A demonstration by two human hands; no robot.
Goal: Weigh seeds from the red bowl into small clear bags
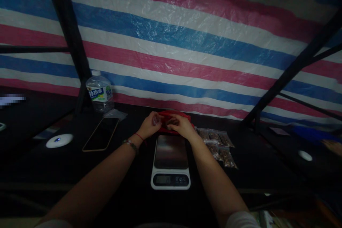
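Note:
A red plastic bag (177, 113) lies behind the scale, with its mouth towards me. At its left side my left hand (151, 124) is closed, its fingers pinched around something small and pale that the dim light blurs. My right hand (181, 125) reaches over the bag's opening, fingers curled down around dark brown matter too dim to identify. Just in front of both hands stands a white kitchen scale (171, 181) with a bare, dark weighing plate (171, 152). Several small clear zip bags of brown pieces (227, 156) lie to the right of my right forearm.
Left of the scale are a phone (102, 134), a white oval device (59, 140) and a clear plastic jug (100, 94). Dark metal posts (72, 32) frame the table before a striped sheet (187, 39). Another person's hand (332, 146) shows at far right.

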